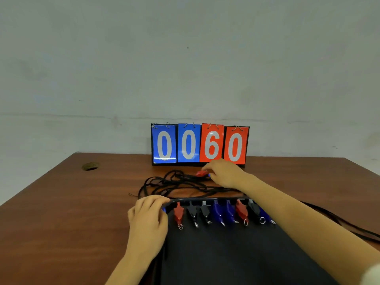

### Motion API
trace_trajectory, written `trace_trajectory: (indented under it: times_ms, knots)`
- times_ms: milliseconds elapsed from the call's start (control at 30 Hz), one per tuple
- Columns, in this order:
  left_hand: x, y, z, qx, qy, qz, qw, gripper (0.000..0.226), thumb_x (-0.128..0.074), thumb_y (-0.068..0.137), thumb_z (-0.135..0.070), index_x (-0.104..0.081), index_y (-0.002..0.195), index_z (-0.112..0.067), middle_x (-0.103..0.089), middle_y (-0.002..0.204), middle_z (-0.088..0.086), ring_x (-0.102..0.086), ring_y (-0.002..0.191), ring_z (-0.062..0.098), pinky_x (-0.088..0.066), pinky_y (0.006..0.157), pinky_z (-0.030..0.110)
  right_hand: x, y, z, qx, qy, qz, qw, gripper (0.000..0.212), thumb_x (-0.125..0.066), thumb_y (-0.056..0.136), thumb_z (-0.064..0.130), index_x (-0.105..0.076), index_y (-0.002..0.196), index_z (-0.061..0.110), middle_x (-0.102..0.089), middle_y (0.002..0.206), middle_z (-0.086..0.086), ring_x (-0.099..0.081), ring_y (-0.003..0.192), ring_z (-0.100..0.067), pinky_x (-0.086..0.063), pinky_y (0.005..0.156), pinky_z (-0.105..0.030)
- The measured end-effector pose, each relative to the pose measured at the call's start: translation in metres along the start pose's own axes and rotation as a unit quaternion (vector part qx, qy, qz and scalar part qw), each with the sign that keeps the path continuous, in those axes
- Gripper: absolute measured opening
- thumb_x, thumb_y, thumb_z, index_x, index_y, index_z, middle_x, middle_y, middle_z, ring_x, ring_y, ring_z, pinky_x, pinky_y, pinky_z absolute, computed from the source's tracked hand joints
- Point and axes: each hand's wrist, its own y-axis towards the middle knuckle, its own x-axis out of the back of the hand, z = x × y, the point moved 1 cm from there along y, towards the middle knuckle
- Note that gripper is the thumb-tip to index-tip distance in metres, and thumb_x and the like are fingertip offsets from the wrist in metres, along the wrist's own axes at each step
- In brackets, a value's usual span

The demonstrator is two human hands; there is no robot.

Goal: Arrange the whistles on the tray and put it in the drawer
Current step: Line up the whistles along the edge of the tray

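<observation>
— What did the right hand have?

— Its fingertips pinched a red whistle, with tangled black cords trailing away to the left of the fingers on the table.

— And the left hand?

— Its fingers curled over the far left corner of the black tray, holding the rim. Just right of those fingers, a row of whistles in red, black and blue lay along the tray's far edge.

— Anything beyond?

— A flip scoreboard stood just past the right fingers, reading 0060.

Eight whistles line the black tray's far edge.
</observation>
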Motion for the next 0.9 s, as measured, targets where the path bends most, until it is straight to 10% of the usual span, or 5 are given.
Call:
trace_trajectory:
  times_ms: [267,533,900]
  knots:
    - [-0.001,0.002,0.003,0.018,-0.014,-0.012,1.0,0.025,-0.055,0.085,-0.012,-0.061,0.102,-0.029,-0.048,0.104,-0.02,-0.036,0.106,0.004,-0.017,0.085,0.024,-0.039,0.062,-0.007,-0.072,-0.061,0.066,0.993,0.042,-0.05,0.092,0.012,-0.048,0.133,0.021,-0.051,0.136,-0.006,-0.049,0.12,-0.026,-0.044,0.1,-0.037]
    - [0.002,0.001,0.003,0.018,-0.012,0.005,1.0,0.024,-0.052,0.087,-0.014,-0.06,0.102,-0.03,-0.045,0.103,-0.024,-0.027,0.101,-0.005,-0.018,0.087,0.022,-0.004,0.031,0.001,-0.083,0.127,-0.145,0.978,0.036,-0.05,0.094,0.019,-0.051,0.13,0.014,-0.054,0.13,-0.008,-0.054,0.115,-0.023,-0.043,0.095,-0.03]
    - [0.002,-0.001,-0.003,0.013,0.01,-0.003,1.0,0.024,-0.047,0.078,-0.021,-0.065,0.091,-0.031,-0.052,0.094,-0.022,-0.047,0.101,0.012,-0.022,0.08,0.028,0.015,-0.153,-0.054,-0.211,0.241,-0.249,0.914,0.029,-0.063,0.083,0.037,-0.06,0.107,0.023,-0.061,0.097,0.006,-0.057,0.085,-0.006,-0.039,0.065,-0.013]
